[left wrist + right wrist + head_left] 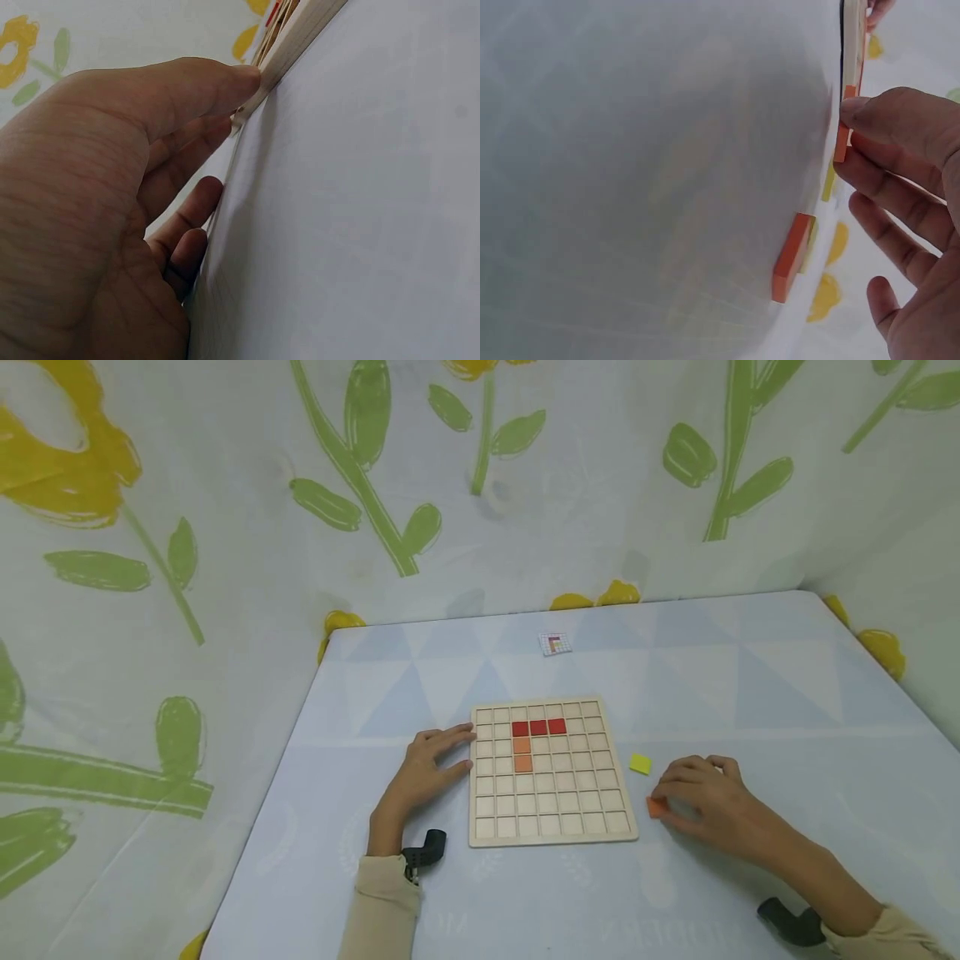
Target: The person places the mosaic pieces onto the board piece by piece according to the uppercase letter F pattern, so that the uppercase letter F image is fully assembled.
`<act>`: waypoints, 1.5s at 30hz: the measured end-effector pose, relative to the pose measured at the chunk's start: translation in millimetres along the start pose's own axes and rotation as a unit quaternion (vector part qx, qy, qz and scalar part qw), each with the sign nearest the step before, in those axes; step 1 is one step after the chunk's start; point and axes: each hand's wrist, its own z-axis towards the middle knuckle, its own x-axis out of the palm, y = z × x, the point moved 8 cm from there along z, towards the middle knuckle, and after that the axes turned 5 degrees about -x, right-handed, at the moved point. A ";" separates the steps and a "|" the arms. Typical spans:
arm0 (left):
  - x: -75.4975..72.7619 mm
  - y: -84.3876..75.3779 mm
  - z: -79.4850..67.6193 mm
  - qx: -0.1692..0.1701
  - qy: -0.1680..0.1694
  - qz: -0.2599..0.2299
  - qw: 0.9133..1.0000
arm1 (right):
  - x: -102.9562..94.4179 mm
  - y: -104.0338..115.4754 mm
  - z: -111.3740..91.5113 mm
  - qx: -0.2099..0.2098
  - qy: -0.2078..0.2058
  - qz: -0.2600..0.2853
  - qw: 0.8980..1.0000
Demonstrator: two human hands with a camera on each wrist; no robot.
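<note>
A square wooden grid board (555, 827) lies on the table. Three red tiles (537, 727) form a row in its upper part, and two orange tiles (522, 763) run down below the leftmost red one. My left hand (423, 772) touches the board's left edge, its fingers extended and thumb apart. To the right of the board, my right hand (708, 802) pinches an orange square tile (843, 139) between thumb and finger. Another orange tile (789, 262) lies on the table beneath that hand, hidden in the head view. A yellow tile (641, 764) lies between board and right hand.
Toward the far edge of the table lies a small card (555, 644) with a coloured grid pattern. The pale table (337, 710) has a triangle print. Flower-patterned cloth (247, 485) hangs behind and at the sides. Dark wrist devices (426, 850) sit by both forearms.
</note>
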 end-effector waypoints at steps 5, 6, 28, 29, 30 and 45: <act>0.0 -0.3 -0.2 0.001 -0.001 -0.004 1.000 | -5.5 0.2 8.2 -0.006 -0.014 -0.002 1.000; 0.0 -0.4 -0.1 0.002 -0.001 -0.003 1.000 | -6.7 0.8 10.6 -0.007 -0.016 -0.002 1.000; -0.9 -4.5 -0.9 0.007 0.013 0.011 1.000 | -8.4 16.4 64.8 -0.024 -0.002 0.023 0.999; -1.2 -4.7 -1.0 0.007 0.012 0.010 1.000 | -8.0 16.7 66.7 -0.025 -0.002 0.024 0.999; -1.5 -4.8 -1.1 0.006 0.012 0.010 1.000 | -7.5 16.8 68.5 -0.026 -0.003 0.025 0.999; -1.7 -3.3 -0.8 0.012 0.010 0.009 1.000 | 6.4 25.6 89.0 -0.046 0.010 0.038 0.998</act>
